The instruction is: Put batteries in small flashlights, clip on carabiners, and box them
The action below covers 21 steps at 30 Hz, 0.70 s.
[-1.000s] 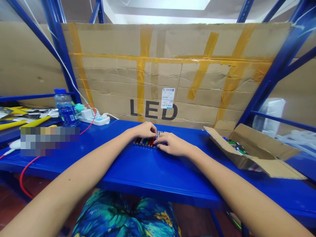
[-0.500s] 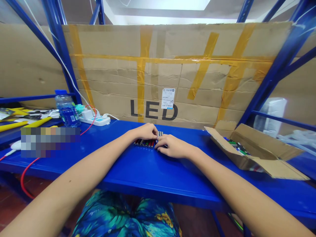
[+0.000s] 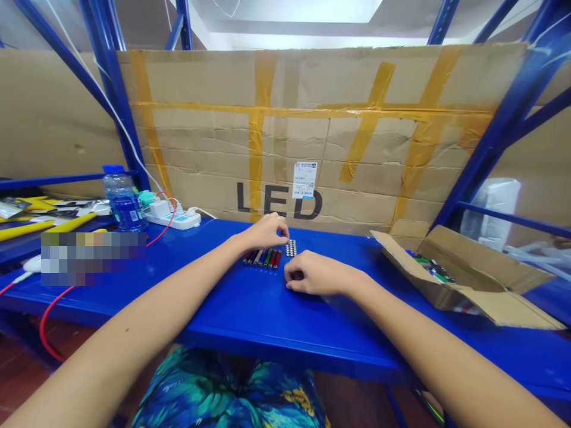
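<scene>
My left hand (image 3: 269, 231) is over the back of the blue table, its fingers bent into a pinch at the left edge of a block of small silver discs (image 3: 291, 248) that look like button cells. Whatever lies between those fingertips is too small to make out. In front of it, several slim metal tubes (image 3: 263, 258) in black, silver, green and red lie side by side in a row. My right hand (image 3: 316, 273) rests on the table to the right of the tubes, fingers curled inward. Its fingertips are partly hidden, and anything they hold cannot be seen.
An open cardboard box (image 3: 446, 291) with more coloured tubes stands at right. On the left are a bottle (image 3: 125, 202), a white power strip (image 3: 178, 220), a red cable (image 3: 53, 303) and yellow-handled items (image 3: 71, 223). A large cardboard sheet (image 3: 200, 154) stands behind the blue table (image 3: 250, 321).
My right hand has drawn back toward me, away from my left hand, and the discs and tube row show more fully. My left hand has shifted slightly up from the tubes.
</scene>
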Each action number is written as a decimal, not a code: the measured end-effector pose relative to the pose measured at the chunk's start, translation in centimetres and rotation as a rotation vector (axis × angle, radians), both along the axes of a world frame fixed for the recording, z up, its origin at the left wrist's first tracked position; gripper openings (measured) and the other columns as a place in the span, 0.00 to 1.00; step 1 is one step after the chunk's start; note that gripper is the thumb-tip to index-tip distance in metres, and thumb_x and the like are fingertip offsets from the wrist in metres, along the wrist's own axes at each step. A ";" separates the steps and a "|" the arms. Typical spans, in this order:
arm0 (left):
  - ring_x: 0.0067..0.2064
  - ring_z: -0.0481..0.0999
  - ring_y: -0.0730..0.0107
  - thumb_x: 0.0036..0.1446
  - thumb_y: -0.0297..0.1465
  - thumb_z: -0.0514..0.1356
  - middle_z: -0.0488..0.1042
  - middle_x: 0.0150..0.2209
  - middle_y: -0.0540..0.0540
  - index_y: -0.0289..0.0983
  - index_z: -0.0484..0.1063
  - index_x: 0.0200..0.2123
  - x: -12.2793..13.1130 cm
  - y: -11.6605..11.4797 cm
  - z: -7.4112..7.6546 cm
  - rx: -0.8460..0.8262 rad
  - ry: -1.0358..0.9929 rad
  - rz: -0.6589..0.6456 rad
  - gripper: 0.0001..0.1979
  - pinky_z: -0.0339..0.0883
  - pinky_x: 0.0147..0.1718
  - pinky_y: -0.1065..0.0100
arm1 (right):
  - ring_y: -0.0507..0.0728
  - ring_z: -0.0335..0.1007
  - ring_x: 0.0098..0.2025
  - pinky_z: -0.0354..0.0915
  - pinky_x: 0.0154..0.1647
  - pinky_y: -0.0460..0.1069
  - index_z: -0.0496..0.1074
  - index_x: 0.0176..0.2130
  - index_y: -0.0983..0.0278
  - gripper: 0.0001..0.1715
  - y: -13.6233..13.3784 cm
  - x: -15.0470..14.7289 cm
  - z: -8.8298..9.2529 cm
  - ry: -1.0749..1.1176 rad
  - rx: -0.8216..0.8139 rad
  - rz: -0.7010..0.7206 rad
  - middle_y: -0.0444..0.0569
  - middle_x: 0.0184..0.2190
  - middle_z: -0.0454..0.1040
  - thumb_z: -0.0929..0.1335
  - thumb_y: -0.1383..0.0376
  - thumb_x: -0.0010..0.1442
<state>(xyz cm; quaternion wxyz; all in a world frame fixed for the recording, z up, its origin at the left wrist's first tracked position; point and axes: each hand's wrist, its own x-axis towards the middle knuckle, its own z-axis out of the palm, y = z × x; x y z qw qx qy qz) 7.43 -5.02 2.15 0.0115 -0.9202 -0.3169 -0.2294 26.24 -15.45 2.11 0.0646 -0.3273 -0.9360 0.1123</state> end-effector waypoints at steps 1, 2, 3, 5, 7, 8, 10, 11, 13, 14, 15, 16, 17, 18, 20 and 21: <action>0.42 0.70 0.63 0.53 0.30 0.60 0.76 0.34 0.46 0.38 0.80 0.31 -0.3 0.4 0.0 0.025 -0.036 0.031 0.07 0.63 0.46 0.63 | 0.50 0.62 0.26 0.53 0.28 0.46 0.74 0.30 0.64 0.06 -0.2 0.0 0.2 -0.010 -0.012 -0.015 0.43 0.25 0.73 0.68 0.66 0.57; 0.41 0.71 0.64 0.54 0.30 0.60 0.76 0.34 0.46 0.38 0.80 0.32 -0.7 0.8 0.0 0.038 -0.055 0.065 0.08 0.64 0.46 0.64 | 0.50 0.61 0.25 0.52 0.27 0.46 0.73 0.30 0.64 0.06 -0.4 -0.1 0.3 -0.019 -0.022 -0.029 0.43 0.24 0.72 0.68 0.65 0.57; 0.41 0.72 0.64 0.54 0.30 0.59 0.76 0.34 0.46 0.38 0.80 0.32 -1.1 1.2 -0.1 0.039 -0.058 0.099 0.08 0.64 0.44 0.64 | 0.49 0.60 0.25 0.51 0.26 0.46 0.73 0.29 0.64 0.06 -0.5 -0.1 0.5 -0.027 -0.028 -0.041 0.43 0.24 0.71 0.68 0.64 0.57; 0.38 0.73 0.65 0.53 0.29 0.59 0.77 0.35 0.46 0.37 0.80 0.31 -1.7 1.8 -0.6 0.010 -0.020 0.150 0.08 0.65 0.41 0.66 | 0.49 0.59 0.24 0.50 0.25 0.46 0.71 0.28 0.64 0.08 -0.7 -0.2 0.7 -0.044 -0.025 -0.064 0.42 0.24 0.70 0.68 0.63 0.57; 0.37 0.74 0.66 0.53 0.30 0.60 0.77 0.34 0.46 0.37 0.80 0.30 -2.1 2.2 -1.1 -0.043 0.024 0.180 0.08 0.65 0.39 0.67 | 0.49 0.59 0.25 0.49 0.25 0.46 0.68 0.27 0.64 0.10 -0.7 -0.3 0.7 -0.065 0.007 -0.094 0.43 0.24 0.70 0.68 0.61 0.57; 0.36 0.74 0.66 0.52 0.29 0.60 0.78 0.34 0.46 0.37 0.80 0.30 -2.2 2.3 -1.3 -0.074 0.041 0.190 0.08 0.65 0.38 0.68 | 0.50 0.59 0.25 0.48 0.25 0.46 0.68 0.27 0.63 0.11 -0.7 -0.3 0.7 -0.076 0.031 -0.111 0.43 0.24 0.70 0.69 0.61 0.57; 0.36 0.75 0.66 0.52 0.30 0.60 0.79 0.33 0.46 0.37 0.81 0.31 -2.2 2.4 -1.6 -0.133 0.067 0.197 0.08 0.65 0.37 0.69 | 0.50 0.59 0.26 0.48 0.25 0.46 0.66 0.27 0.63 0.12 -0.8 -0.4 0.7 -0.097 0.077 -0.147 0.43 0.25 0.70 0.69 0.59 0.56; 0.36 0.75 0.66 0.52 0.30 0.60 0.79 0.33 0.46 0.37 0.81 0.31 -2.2 2.5 -1.7 -0.157 0.073 0.195 0.08 0.65 0.36 0.69 | 0.50 0.59 0.26 0.48 0.25 0.46 0.66 0.27 0.63 0.13 -0.8 -0.4 0.7 -0.107 0.094 -0.163 0.44 0.25 0.70 0.70 0.58 0.55; 0.36 0.76 0.66 0.51 0.30 0.59 0.80 0.33 0.47 0.37 0.81 0.31 -2.2 2.5 -1.8 -0.186 0.067 0.186 0.09 0.66 0.36 0.70 | 0.51 0.60 0.26 0.48 0.25 0.47 0.65 0.28 0.63 0.13 -0.8 -0.4 0.7 -0.127 0.114 -0.188 0.44 0.25 0.70 0.70 0.57 0.55; 0.36 0.76 0.66 0.52 0.30 0.59 0.80 0.34 0.47 0.37 0.80 0.31 -2.2 2.6 -1.8 -0.190 0.055 0.181 0.09 0.66 0.37 0.70 | 0.51 0.60 0.27 0.48 0.25 0.47 0.65 0.28 0.63 0.13 -0.9 -0.4 0.8 -0.136 0.118 -0.196 0.44 0.26 0.70 0.70 0.57 0.55; 0.37 0.76 0.66 0.52 0.30 0.59 0.80 0.34 0.47 0.37 0.80 0.32 -2.2 2.6 -1.7 -0.188 0.039 0.177 0.09 0.66 0.37 0.70 | 0.51 0.60 0.27 0.48 0.25 0.47 0.65 0.28 0.63 0.13 -1.0 -0.4 0.8 -0.144 0.121 -0.202 0.45 0.26 0.70 0.70 0.57 0.55; 0.37 0.77 0.66 0.53 0.31 0.58 0.80 0.35 0.47 0.37 0.80 0.32 -2.3 2.7 -1.7 -0.181 0.022 0.176 0.10 0.66 0.38 0.70 | 0.52 0.61 0.28 0.48 0.25 0.47 0.66 0.29 0.62 0.13 -1.0 -0.4 0.9 -0.149 0.123 -0.209 0.45 0.27 0.71 0.70 0.57 0.55; 0.37 0.77 0.67 0.53 0.31 0.58 0.80 0.35 0.47 0.37 0.80 0.33 -2.3 2.7 -1.6 -0.171 0.006 0.178 0.10 0.66 0.39 0.70 | 0.52 0.61 0.28 0.48 0.25 0.47 0.66 0.29 0.62 0.12 -1.1 -0.5 0.9 -0.154 0.124 -0.219 0.45 0.27 0.71 0.70 0.57 0.54; 0.38 0.77 0.67 0.54 0.31 0.57 0.80 0.35 0.47 0.37 0.80 0.34 -2.3 2.6 -1.5 -0.158 -0.009 0.183 0.11 0.66 0.39 0.69 | 0.53 0.62 0.29 0.49 0.25 0.47 0.66 0.29 0.62 0.12 -1.2 -0.6 1.0 -0.160 0.122 -0.231 0.46 0.28 0.71 0.70 0.57 0.54; 0.38 0.77 0.66 0.55 0.32 0.56 0.80 0.36 0.47 0.37 0.79 0.35 -2.3 2.4 -1.4 -0.123 -0.027 0.192 0.11 0.66 0.40 0.68 | 0.53 0.63 0.29 0.49 0.25 0.48 0.66 0.28 0.62 0.12 -1.3 -0.7 1.0 -0.169 0.113 -0.255 0.47 0.28 0.72 0.70 0.58 0.54; 0.38 0.77 0.66 0.56 0.32 0.56 0.80 0.37 0.46 0.37 0.79 0.36 -2.1 2.3 -1.3 -0.100 -0.030 0.189 0.12 0.66 0.41 0.68 | 0.54 0.63 0.29 0.49 0.25 0.48 0.67 0.28 0.63 0.12 -1.4 -0.8 1.0 -0.172 0.106 -0.264 0.47 0.28 0.72 0.70 0.58 0.54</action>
